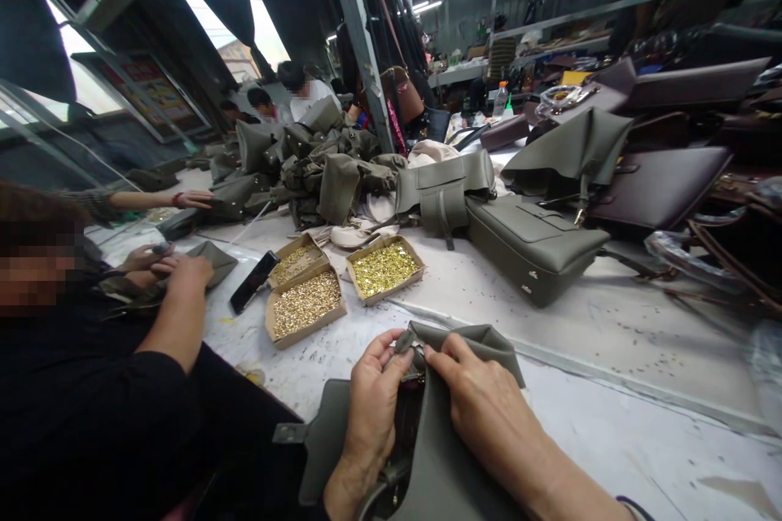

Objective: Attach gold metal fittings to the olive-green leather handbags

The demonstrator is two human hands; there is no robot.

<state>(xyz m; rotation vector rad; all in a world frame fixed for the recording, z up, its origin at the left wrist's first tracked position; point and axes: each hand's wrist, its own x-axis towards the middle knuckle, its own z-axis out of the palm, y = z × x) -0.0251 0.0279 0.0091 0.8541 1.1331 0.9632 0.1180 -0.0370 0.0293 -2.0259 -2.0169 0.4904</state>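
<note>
A grey-green leather bag [455, 456] lies against the table's near edge, right in front of me. My left hand [371, 407] pinches the bag's upper edge, its fingers closed round a small metal fitting. My right hand [482, 399] grips the same edge from the right, its fingers pressed onto the leather flap. The two thumbs nearly touch at the fitting. The bag's dark inside shows between my wrists.
Three cardboard boxes of small brass hardware [305, 301] [384, 267] [296, 259] stand ahead, with a black phone [253, 281] beside them. A co-worker in black [91, 391] works at my left. Grey bags [531, 248] and a heap of them [305, 163] crowd the white table [611, 342].
</note>
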